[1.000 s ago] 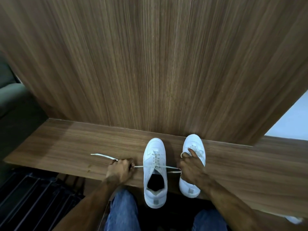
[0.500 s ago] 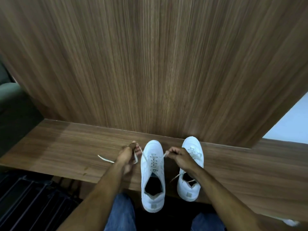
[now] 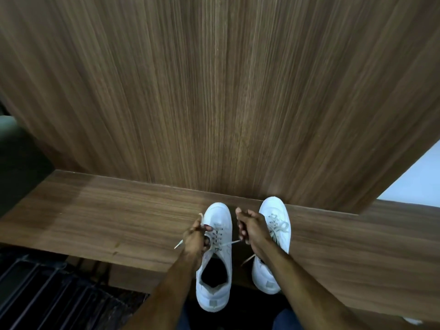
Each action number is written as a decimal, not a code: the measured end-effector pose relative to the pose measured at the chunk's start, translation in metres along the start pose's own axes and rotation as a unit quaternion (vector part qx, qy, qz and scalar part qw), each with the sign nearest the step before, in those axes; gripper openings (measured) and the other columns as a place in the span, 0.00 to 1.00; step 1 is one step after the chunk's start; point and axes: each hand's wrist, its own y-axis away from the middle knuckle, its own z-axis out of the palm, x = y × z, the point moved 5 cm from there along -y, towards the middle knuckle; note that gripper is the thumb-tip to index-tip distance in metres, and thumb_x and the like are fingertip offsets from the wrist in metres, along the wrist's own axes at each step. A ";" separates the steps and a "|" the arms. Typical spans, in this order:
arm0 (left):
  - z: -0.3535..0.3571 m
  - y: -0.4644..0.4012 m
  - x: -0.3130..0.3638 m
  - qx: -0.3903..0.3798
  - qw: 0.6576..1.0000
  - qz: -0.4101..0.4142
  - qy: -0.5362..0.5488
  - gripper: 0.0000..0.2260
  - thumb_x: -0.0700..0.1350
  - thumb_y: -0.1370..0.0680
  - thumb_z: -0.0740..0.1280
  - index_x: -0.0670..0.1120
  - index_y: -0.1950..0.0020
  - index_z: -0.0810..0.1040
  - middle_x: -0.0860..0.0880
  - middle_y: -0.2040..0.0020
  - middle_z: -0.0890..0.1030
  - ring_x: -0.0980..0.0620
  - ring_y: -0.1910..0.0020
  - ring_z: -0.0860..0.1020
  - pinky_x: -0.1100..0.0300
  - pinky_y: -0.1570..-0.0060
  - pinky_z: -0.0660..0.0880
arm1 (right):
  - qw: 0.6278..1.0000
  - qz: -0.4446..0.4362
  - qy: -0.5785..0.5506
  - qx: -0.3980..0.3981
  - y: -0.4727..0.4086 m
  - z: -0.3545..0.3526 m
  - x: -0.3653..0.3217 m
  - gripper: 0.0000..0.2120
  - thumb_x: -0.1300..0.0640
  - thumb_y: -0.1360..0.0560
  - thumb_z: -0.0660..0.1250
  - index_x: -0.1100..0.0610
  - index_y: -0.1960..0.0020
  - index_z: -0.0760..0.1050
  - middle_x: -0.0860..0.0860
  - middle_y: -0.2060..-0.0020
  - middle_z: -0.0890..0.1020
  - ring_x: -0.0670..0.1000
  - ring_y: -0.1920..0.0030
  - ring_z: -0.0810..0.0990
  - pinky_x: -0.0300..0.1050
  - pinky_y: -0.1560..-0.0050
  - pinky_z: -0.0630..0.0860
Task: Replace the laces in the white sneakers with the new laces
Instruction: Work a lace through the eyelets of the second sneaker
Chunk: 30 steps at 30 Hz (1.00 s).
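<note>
White leather-look sneaker on the left point(image 3: 215, 277) sits on the wooden shelf point(image 3: 95, 222), toe toward the back panel and heel hanging just past the front edge, and it's partly laced: a pale lace point(image 3: 229, 243) runs through the eyelets near the tongue. Both hands are up over it. The left hand point(image 3: 196, 236) has its fingers curled round one end of that lace, right at the sneaker's left side, with the loose tip point(image 3: 178, 244) poking out to the left of the wrist. The right hand point(image 3: 252, 228) is closed into a fist between the two shoes and pinches the other end, so the lace stretches across from the eyelets to its fingers, and another bit of lace point(image 3: 248, 259) dangles down below the wrist.

Second sneaker point(image 3: 276, 236) stands just to the right, same direction, partly hidden behind the right forearm. It has laces point(image 3: 279, 226) lying loosely looped over the tongue, can't tell if they're actually tied.

Behind both shoes there's a tall wood-grain panel point(image 3: 226, 91) rising straight off the shelf. Lower left, under the shelf, there's a dark slatted rack thing point(image 3: 47, 294). Bits of blue jeans point(image 3: 285, 320) show at the bottom edge, and a pale wall point(image 3: 414, 182) peeks in on the right.
</note>
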 end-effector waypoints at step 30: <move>0.020 0.024 0.001 -0.117 0.937 0.124 -0.304 0.18 0.57 0.18 0.56 0.50 0.53 0.83 0.54 0.55 0.84 0.59 0.52 0.79 0.65 0.49 0.73 | 0.996 -0.080 0.029 -0.038 -0.003 0.018 -0.011 0.15 0.68 0.22 0.59 0.53 0.47 0.79 0.49 0.52 0.83 0.46 0.50 0.81 0.35 0.52 0.77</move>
